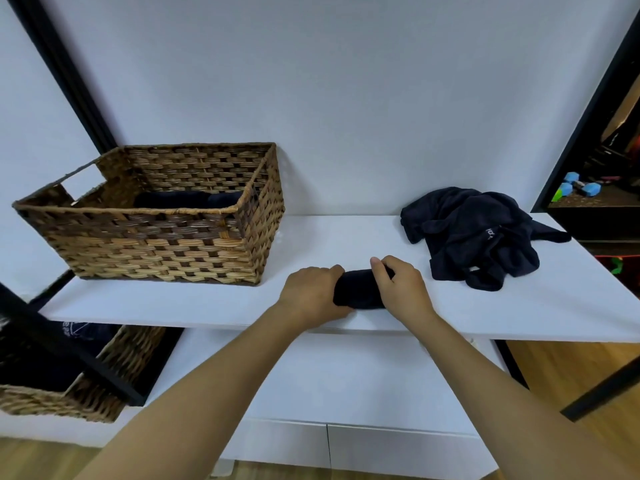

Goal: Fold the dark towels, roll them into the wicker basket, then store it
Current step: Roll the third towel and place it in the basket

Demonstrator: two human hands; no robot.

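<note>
At far left a second basket [69, 379] on the lower level is cut off by the frame. The wicker basket [156, 244] on the white shelf [207, 303] hides most of the rolled towels [187, 199] inside. The left hand [311, 292] and right hand [398, 289] both grip a dark towel roll [360, 289], covering its ends. A crumpled towel heap [474, 237] lies right.

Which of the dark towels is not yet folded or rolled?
The crumpled dark towel lying loose at the right end of the white shelf. The rolled towel is gripped by both hands, and other rolls already lie inside the wicker basket.
</note>
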